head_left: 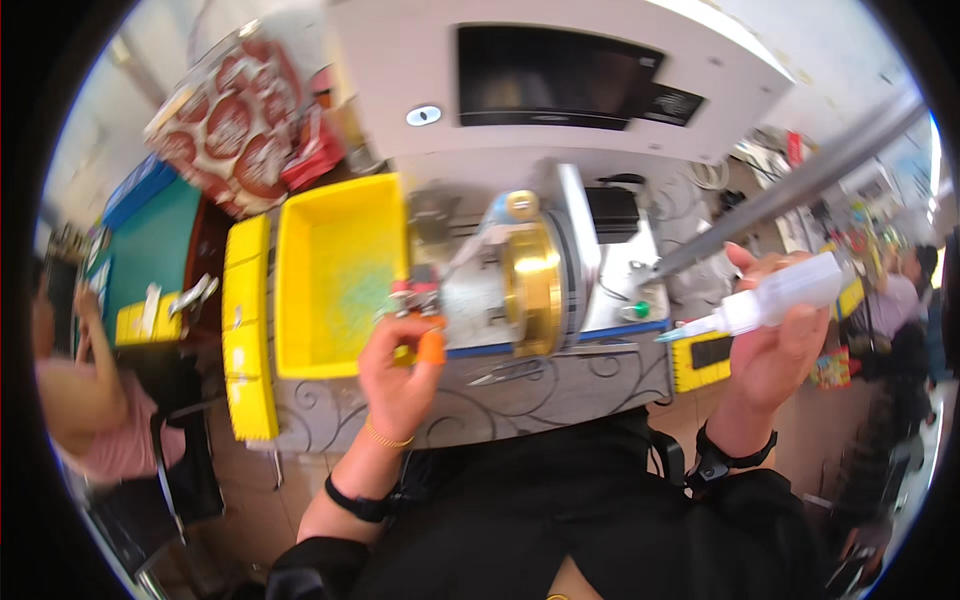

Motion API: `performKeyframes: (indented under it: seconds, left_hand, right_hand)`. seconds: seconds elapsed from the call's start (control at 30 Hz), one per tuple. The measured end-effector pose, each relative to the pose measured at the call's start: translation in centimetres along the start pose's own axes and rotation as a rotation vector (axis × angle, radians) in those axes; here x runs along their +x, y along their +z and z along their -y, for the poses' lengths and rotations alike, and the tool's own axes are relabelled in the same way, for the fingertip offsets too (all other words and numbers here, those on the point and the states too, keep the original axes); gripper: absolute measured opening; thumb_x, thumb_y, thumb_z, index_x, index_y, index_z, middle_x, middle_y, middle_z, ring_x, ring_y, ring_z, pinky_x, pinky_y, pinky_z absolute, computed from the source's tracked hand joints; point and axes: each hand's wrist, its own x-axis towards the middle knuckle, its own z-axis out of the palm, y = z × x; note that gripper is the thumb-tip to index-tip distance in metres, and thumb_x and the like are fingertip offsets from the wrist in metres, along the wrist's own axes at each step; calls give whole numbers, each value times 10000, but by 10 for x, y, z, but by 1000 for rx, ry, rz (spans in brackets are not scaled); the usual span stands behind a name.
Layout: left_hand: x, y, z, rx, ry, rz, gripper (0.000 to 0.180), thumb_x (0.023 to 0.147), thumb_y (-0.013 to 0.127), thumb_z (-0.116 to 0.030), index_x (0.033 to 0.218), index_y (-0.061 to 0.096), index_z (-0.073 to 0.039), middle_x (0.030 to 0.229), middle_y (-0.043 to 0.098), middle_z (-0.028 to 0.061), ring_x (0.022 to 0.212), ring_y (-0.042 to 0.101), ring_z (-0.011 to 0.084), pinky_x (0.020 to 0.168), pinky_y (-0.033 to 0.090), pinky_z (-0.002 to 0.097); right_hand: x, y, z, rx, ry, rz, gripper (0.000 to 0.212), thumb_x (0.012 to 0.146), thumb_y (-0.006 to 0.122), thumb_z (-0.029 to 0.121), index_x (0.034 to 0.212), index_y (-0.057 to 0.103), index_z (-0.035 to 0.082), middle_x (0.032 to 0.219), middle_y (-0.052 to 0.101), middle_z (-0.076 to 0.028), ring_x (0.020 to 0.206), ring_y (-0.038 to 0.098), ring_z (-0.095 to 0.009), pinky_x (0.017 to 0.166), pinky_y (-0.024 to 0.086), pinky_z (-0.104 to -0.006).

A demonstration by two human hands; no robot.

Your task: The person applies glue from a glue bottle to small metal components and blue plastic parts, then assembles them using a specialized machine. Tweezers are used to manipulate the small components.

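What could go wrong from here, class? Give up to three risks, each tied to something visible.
1. The bottle in the right hand has its narrow tip pointing leftward; if unsealed, it might drip onto the bench.
2. The left hand is near the gold wheel; should that turn, the bracelet could catch.
3. A bump from the left hand might jolt the yellow tray beside it.
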Motion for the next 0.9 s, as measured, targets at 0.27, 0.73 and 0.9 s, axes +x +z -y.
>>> performKeyframes:
  seconds: [0.27,0.73,0.9]
  left_hand:
    - [-3,-6,3,-26,-21,40,98,885,636,-6,948,562,-7,968,664,119,758,639,135,681,499,236]
    - [-3,-3,0,-49,-30,6,68,896,621,5,935,566,-2,935,658,99,748,630,112,706,496,229]
    - [-2,-2,-4,-60,-53,18,72,899,623,3,947,571,1,964,677,111,777,654,122,730,506,235]
  right_hand:
    - [-17,-103,-17,-618,51,-556,325,916,639,167,1160,533,-18,984,641,-125,906,629,-204,884,490,-357]
    - [-58,-32,-40,-668,102,460,184,812,721,81,973,636,58,984,643,-81,842,605,-216,779,496,-327]
    - [-91,8,-78,-804,53,762,186,792,718,135,948,644,66,944,635,-75,878,589,-272,781,482,-358]
